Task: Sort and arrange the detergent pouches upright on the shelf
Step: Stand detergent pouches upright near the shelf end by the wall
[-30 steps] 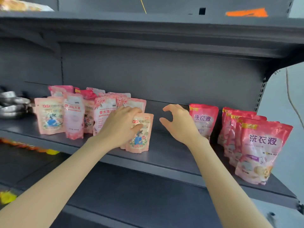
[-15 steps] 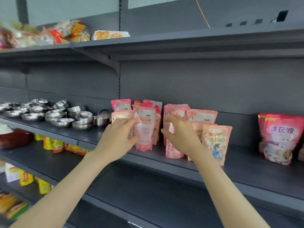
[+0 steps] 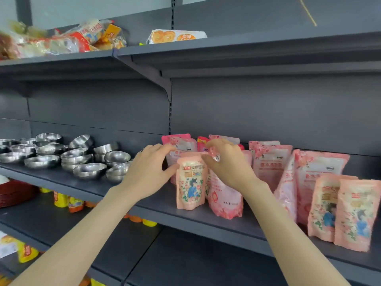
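a: two bare strips on the shelf (image 3: 198, 218): one along the near edge in front of the pouches, one between the steel bowls (image 3: 82, 157) at left and the peach pouch (image 3: 190, 184).
b: fingers?
a: left hand (image 3: 148, 172) curls over the peach pouch's top, thumb on its left side. right hand (image 3: 228, 164) pinches the top corner of the pink pouch (image 3: 224, 201) just right; both upright, touching.
b: changed?
a: half a second ago the left hand hid most of the peach pouch.

Two slim forearms (image 3: 82, 234), bare as far as the picture shows, end in the left grip (image 3: 148, 172) and the right grip (image 3: 226, 164). One finger of the left grip carries a small dark band (image 3: 140, 150), maybe a ring.
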{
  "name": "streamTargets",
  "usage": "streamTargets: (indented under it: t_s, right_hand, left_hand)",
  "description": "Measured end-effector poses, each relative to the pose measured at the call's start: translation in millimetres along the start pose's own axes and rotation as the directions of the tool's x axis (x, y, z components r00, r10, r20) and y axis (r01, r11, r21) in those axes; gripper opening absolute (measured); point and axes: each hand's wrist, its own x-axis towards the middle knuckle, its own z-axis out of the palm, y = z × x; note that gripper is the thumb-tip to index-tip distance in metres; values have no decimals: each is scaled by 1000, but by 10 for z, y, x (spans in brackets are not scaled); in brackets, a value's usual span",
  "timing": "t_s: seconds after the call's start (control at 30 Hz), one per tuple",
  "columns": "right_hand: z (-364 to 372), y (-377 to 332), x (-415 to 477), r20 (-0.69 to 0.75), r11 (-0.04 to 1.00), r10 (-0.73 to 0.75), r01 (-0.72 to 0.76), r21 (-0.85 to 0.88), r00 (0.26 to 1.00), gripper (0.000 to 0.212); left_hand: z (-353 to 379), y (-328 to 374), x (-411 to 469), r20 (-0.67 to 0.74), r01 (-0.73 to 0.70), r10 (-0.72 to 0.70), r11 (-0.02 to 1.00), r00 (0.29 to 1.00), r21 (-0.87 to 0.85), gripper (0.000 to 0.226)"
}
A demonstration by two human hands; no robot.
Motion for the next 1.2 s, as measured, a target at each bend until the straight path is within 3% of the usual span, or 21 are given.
streamTargets:
  t_s: [0.43,0.57,0.67,0.83,1.03,1.2]
  right_hand:
    - [1059,149,1561,16,994,19,-17,-109,1000,33]
    - [1224,224,1893,103,981,71,-51,-186,992,35]
    - [1317,286,2107,189,967,107,-57,-249,976,37]
    - [1461,281,2365,240,943,162,-79,-322,957,37]
    - [1713,229,2586,277,899,297,-170,-404,914,36]
    - [1867,157,2766,290,873,378,-235,-427,879,45]
  left_hand:
    - [581,-1420,1297,35,9,-7,999,999,-43,39]
    - [894,-1802,1686,142,-7,21,995,990,-103,41]
    - [1098,-2072,2013,230,12,47,969,972,-248,46]
    - [1371,-2410,2469,381,0,162,920,910,-392,57]
    - [1674,-2676,2753,402,-90,327,858,855,-506,22]
    - [1813,-2752,2845,319,-59,323,780,891,-623,10]
